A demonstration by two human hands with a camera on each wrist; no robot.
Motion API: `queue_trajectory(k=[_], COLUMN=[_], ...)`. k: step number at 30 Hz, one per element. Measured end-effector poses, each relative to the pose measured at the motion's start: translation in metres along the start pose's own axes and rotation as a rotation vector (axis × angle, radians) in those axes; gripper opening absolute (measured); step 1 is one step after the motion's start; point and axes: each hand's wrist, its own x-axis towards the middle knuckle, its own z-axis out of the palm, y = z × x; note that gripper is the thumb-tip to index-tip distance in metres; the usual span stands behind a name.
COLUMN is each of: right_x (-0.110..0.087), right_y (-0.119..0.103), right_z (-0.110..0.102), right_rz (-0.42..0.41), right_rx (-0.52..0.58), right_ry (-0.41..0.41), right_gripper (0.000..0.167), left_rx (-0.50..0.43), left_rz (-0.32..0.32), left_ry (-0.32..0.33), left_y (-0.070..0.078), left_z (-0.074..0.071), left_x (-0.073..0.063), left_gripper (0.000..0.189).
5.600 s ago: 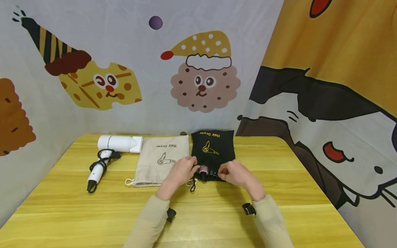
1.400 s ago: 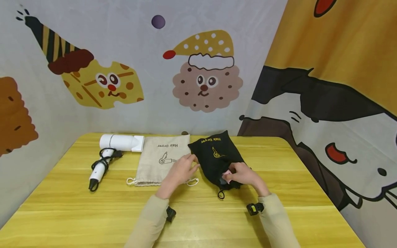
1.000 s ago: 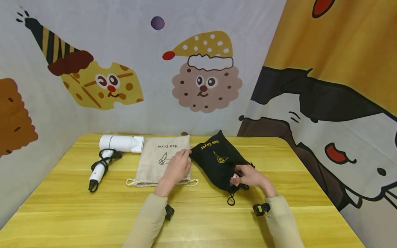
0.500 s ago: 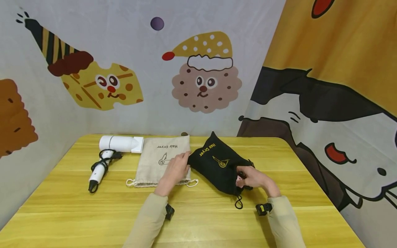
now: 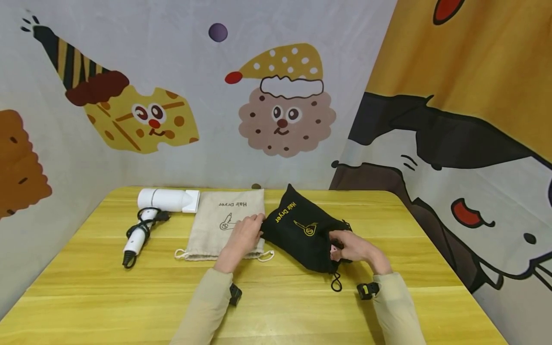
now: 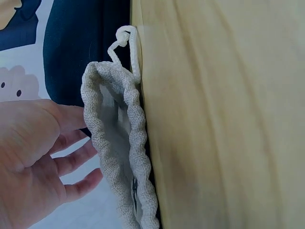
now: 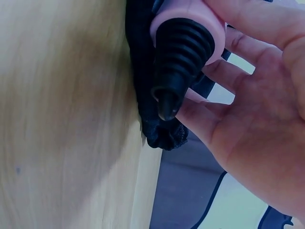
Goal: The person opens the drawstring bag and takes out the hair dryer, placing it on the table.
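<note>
A black drawstring bag (image 5: 304,225) printed "Hair Dryer" lies slanted on the table, its mouth towards the lower right. My right hand (image 5: 353,247) reaches to that mouth and grips the pink handle of a hair dryer (image 7: 217,31), whose black ribbed cord sleeve (image 7: 183,52) shows in the right wrist view. The rest of the dryer is hidden in the bag. My left hand (image 5: 245,235) pinches the black bag's left corner, over the edge of a beige drawstring bag (image 5: 211,225). In the left wrist view the beige bag's rim (image 6: 138,138) covers the left fingertips.
At the left of the wooden table (image 5: 276,306) lies a white hair dryer (image 5: 166,200), its black cord (image 5: 144,225) wrapped round the handle. A cartoon-printed cloth (image 5: 172,48) hangs right behind the table's back edge.
The pink dryer and the black bag's mouth have moved right and towards me with the right hand, and the bag has turned slantwise. My left hand has shifted slightly left. The white dryer has stayed put.
</note>
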Motion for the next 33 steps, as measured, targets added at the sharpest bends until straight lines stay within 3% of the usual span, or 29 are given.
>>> queue_trajectory(k=[8,16,25,33], right_x=[-0.001,-0.005,-0.011,-0.015], right_y=[0.002,0.006,0.012,0.014], right_z=[-0.001,-0.004,-0.006,-0.006], right_rz=[-0.021,-0.096,-0.069,-0.057], right_rx=[-0.041,-0.068,-0.117,-0.143], right_ry=[0.025,0.043,0.039,0.063], right_gripper=[0.02,0.019,0.026,0.022], left_rx=[-0.009,-0.035,-0.04,-0.068], left_rz=[0.007,0.002,-0.007,-0.022], left_ry=[-0.002,-0.035,-0.05,-0.057], left_y=[0.0,-0.001,-0.003,-0.003], left_z=[-0.003,-0.009,-0.009,-0.013], left_x=[-0.001,-0.003,-0.004,-0.005], left_gripper=[0.03,0.031,0.03,0.032])
